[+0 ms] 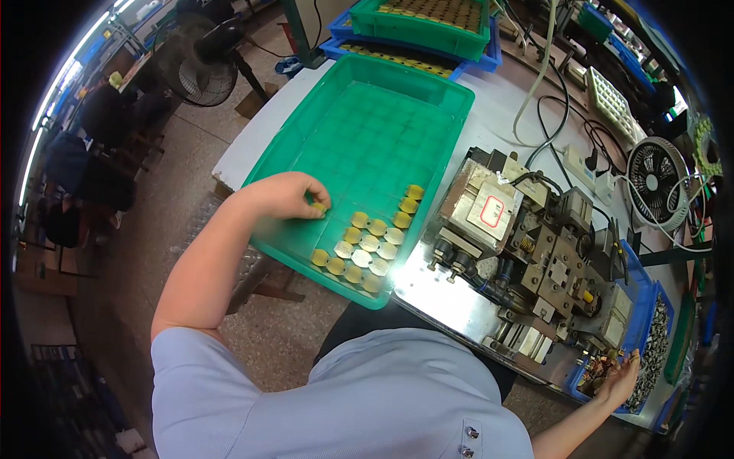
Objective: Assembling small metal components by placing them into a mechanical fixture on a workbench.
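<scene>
My left hand [294, 197] is over the left side of a large green plastic tray [264, 164]. Thumb and fingers pinch a small brass-coloured piece [318, 206]. Near the tray's front right corner, rows of similar brass-coloured pieces [369, 243] lie on its floor, some shining silvery. At the far lower right, my right hand [623, 380] is at a blue bin holding copper-coloured parts [598, 372]. Its fingers look outstretched and apart, with nothing visible between them. Between the hands stands a metal machine fixture [547, 264] with blocks, bolts and hoses.
Beyond the tray, a green tray [432, 30] of brass pieces sits on blue trays [493, 57]. A small fan [657, 183] and loose cables stand right, behind the fixture. A blue bin of small metal parts [652, 348] lies beside my right hand. Left of the table is a floor fan [200, 65].
</scene>
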A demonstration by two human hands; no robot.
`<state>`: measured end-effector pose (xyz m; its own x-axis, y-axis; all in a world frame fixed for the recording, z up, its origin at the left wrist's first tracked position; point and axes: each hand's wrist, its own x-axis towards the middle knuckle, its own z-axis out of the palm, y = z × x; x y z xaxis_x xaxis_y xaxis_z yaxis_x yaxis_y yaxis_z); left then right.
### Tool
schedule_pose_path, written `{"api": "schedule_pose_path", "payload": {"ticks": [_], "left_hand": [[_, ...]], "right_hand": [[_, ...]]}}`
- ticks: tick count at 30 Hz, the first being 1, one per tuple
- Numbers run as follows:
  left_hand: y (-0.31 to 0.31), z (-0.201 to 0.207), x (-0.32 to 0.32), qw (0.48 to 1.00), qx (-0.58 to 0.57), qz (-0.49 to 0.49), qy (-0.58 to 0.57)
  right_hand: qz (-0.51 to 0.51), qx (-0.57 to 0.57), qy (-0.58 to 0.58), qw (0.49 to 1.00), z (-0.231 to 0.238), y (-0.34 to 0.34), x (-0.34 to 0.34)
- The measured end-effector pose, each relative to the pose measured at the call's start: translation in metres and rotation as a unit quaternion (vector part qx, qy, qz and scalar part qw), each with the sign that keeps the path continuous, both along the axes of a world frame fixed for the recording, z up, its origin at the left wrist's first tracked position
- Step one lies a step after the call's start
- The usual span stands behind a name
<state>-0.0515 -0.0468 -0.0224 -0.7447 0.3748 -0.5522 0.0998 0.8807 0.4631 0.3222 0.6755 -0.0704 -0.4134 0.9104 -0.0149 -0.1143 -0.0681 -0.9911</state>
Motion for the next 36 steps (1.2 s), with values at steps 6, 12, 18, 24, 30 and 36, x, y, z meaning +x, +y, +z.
{"api": "schedule_pose_path", "payload": {"ticks": [6, 12, 18, 24, 30, 36], "left_hand": [[-0.017, 0.011, 0.025, 0.990, -0.109, -0.063, -0.064], [-0.015, 0.012, 0.037, 0.993, -0.098, -0.049, -0.053], [-0.011, 0.007, 0.036, 0.994, -0.075, -0.058, -0.060], [-0.007, 0.010, 0.038, 0.993, -0.078, -0.063, -0.068], [-0.003, 0.021, 0.041, 0.988, -0.109, -0.100, 0.045], [0.069, 0.021, 0.058, 0.968, 0.079, 0.036, 0.234]], "right_hand": [[0.063, -0.065, 0.091, 0.992, 0.015, -0.013, -0.005], [0.139, -0.101, 0.168, 0.971, 0.031, -0.018, -0.013], [0.196, -0.055, 0.153, 0.967, 0.066, -0.063, -0.045], [0.185, 0.006, 0.062, 0.981, 0.104, -0.149, -0.087], [0.220, 0.085, -0.101, 0.967, 0.094, -0.170, -0.113], [0.320, 0.471, -0.184, 0.801, 0.083, -0.227, -0.173]]}}
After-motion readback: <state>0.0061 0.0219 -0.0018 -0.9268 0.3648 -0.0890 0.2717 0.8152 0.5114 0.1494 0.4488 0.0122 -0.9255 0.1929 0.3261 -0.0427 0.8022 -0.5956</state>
